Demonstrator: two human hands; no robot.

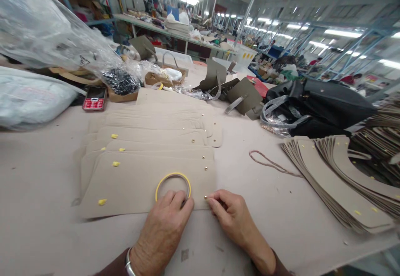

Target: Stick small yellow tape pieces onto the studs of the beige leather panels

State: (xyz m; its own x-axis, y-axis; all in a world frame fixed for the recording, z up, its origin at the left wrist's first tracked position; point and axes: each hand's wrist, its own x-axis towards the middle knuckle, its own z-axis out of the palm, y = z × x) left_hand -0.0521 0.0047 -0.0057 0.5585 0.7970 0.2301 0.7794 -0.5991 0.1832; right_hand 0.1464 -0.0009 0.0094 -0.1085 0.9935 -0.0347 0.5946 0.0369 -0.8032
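Observation:
My left hand is closed on a roll of yellow tape, which it holds on edge over the front beige panel. Small yellow tape pieces stick to the left part of that panel. At the panel's lower right corner, my right hand has thumb and forefinger pinched together. The fingertips are right beside a small gold stud; what they hold, if anything, is too small to make out. More beige panels with studs lie overlapped behind the front one.
Curved beige strips are stacked at the right, near a loose brown cord. Black bags lie behind them. A red phone and a plastic-wrapped bundle are on the left. An open cardboard box stands farther back.

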